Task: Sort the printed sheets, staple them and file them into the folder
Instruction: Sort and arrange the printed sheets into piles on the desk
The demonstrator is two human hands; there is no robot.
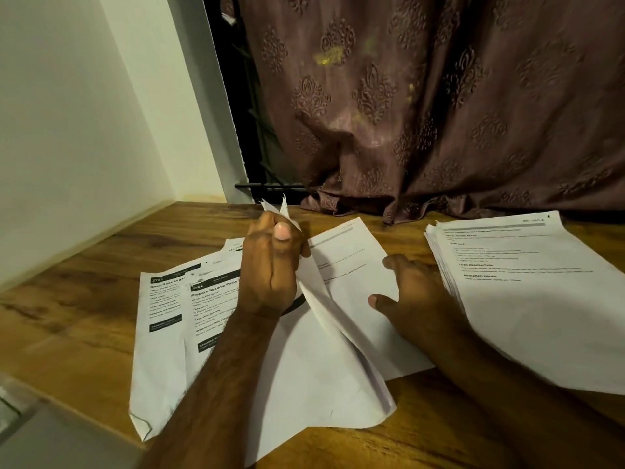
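Note:
My left hand point(270, 265) grips the top corner of a few printed sheets point(324, 333) and lifts that corner off the wooden table, so the paper folds upward. Beside it, my right hand point(412, 292) rests flat with spread fingers on a printed sheet point(351, 258) lying on the table. Two more printed sheets point(165, 319) with black headers lie spread to the left, partly under my left arm. A thick stack of printed sheets point(527, 292) sits at the right. No stapler or folder shows.
The wooden table point(84, 299) meets a white wall point(74, 130) on the left. A brown patterned curtain point(439, 113) hangs behind and touches the table's far edge. A grey object point(50, 441) fills the lower left corner.

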